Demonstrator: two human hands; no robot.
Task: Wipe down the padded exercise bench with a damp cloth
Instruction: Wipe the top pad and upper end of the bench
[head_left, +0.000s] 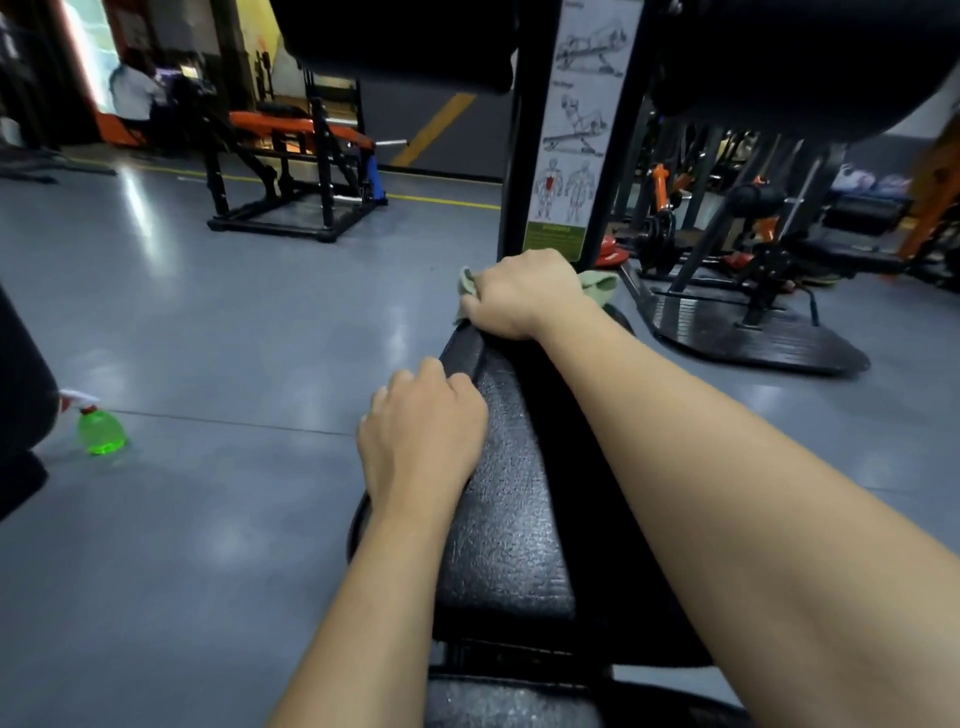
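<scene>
The black padded bench runs away from me down the middle of the view. At its far end my right hand grips a pale green cloth and presses it on the pad; cloth corners stick out on both sides of the hand. My left hand rests on the bench's left edge nearer to me, its fingers curled over the edge of the pad. The far tip of the pad is hidden under the right hand and the cloth.
A green spray bottle stands on the grey floor at the left. The bench's upright post with an exercise chart rises just beyond the cloth. Other gym machines stand behind and at the right. A person is far back left.
</scene>
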